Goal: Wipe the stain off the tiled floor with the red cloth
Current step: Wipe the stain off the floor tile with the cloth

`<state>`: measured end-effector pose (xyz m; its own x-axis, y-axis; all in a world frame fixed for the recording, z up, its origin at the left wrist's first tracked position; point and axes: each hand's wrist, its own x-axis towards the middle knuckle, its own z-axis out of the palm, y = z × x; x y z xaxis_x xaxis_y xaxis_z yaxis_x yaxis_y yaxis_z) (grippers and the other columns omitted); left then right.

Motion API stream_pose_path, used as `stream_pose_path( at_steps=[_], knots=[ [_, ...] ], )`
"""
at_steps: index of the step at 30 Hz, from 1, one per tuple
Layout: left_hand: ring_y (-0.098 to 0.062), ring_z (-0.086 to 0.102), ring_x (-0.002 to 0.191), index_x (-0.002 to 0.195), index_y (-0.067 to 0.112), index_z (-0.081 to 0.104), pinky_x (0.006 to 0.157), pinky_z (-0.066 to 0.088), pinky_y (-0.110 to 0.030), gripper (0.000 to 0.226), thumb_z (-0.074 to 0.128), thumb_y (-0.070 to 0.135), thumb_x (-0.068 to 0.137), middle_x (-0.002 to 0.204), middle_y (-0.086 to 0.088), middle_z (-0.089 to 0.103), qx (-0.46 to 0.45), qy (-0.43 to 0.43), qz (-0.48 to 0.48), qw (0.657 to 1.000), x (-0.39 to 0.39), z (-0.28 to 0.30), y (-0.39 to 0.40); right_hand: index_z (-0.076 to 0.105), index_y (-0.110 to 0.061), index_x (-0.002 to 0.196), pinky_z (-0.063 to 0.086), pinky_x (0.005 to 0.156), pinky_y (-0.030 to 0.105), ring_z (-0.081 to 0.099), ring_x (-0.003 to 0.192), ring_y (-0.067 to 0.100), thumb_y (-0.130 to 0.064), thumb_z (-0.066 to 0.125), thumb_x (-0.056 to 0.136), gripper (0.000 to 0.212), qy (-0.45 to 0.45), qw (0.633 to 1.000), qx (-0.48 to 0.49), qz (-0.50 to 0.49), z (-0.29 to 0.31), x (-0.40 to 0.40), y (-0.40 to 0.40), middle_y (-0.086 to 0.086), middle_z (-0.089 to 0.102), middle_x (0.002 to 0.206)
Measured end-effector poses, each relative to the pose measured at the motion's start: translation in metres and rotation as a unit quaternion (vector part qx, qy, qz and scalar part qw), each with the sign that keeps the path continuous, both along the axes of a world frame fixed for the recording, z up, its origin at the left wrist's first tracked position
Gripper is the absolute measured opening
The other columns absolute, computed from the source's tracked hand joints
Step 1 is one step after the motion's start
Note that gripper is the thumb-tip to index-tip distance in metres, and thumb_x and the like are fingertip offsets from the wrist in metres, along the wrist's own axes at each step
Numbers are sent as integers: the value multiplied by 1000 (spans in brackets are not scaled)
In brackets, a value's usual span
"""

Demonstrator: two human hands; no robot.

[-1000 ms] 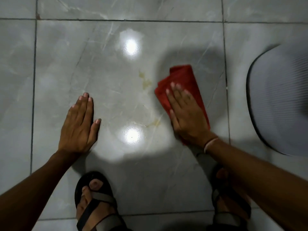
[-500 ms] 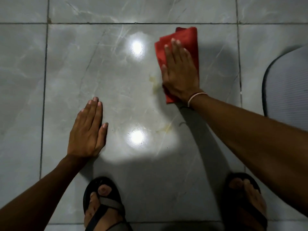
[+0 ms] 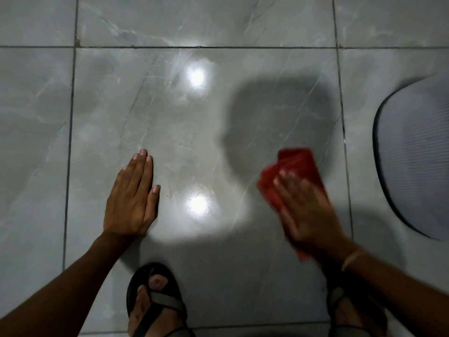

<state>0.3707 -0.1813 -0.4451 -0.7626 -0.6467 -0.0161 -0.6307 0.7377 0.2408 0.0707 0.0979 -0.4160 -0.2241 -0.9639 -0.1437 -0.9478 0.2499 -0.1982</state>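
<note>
The tiled floor (image 3: 243, 25) fills the view, grey and glossy, with two bright light reflections on the middle tile. At the right edge lies a ribbed grey mat (image 3: 418, 156). Two sandalled feet stand at the bottom, the left sandal (image 3: 155, 300) clearer than the right sandal (image 3: 352, 310). The left hand (image 3: 132, 203) lies flat on the tile, palm down, fingers pressed together and empty. The right hand (image 3: 308, 210), blurred, presses flat with spread fingers on the red cloth (image 3: 296, 164), right of the nearer reflection. No stain is discernible.
</note>
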Motion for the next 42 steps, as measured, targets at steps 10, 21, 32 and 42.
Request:
stream_pose_path(
  at_steps=[10, 21, 32, 42],
  knots=[
    [-30, 15, 163, 165, 0, 21, 132, 18, -49, 67, 32, 32, 107, 174, -18, 18, -42, -13, 42, 998, 0, -2, 4, 17, -6, 166, 12, 135, 44, 12, 164, 31, -34, 31, 109, 65, 33, 995, -53, -76, 1, -23, -228, 19, 14, 175],
    [-26, 12, 164, 166, 1, 16, 133, 5, -35, 69, 29, 35, 107, 175, -15, 14, -37, -22, 66, 997, 2, -1, 2, 29, -10, 164, 19, 134, 41, 18, 164, 23, -35, 41, 108, 63, -75, 926, -8, 370, -10, 47, -35, 11, 26, 174],
    [-27, 11, 164, 166, 2, 16, 133, 11, -42, 68, 31, 32, 107, 175, -16, 14, -22, -20, 69, 997, 2, 0, 3, 22, -7, 166, 17, 134, 51, 16, 164, 32, -40, 39, 110, 67, 9, 999, -42, 7, 6, -67, -217, 17, 19, 175],
    [-28, 13, 163, 165, 0, 17, 132, 12, -42, 68, 30, 32, 107, 174, -17, 16, -29, -10, 63, 998, 1, 0, 3, 45, -12, 158, 28, 132, 39, 32, 159, 19, -51, 63, 101, 71, -105, 942, -26, 319, 0, 20, -16, 6, 41, 168]
  ],
)
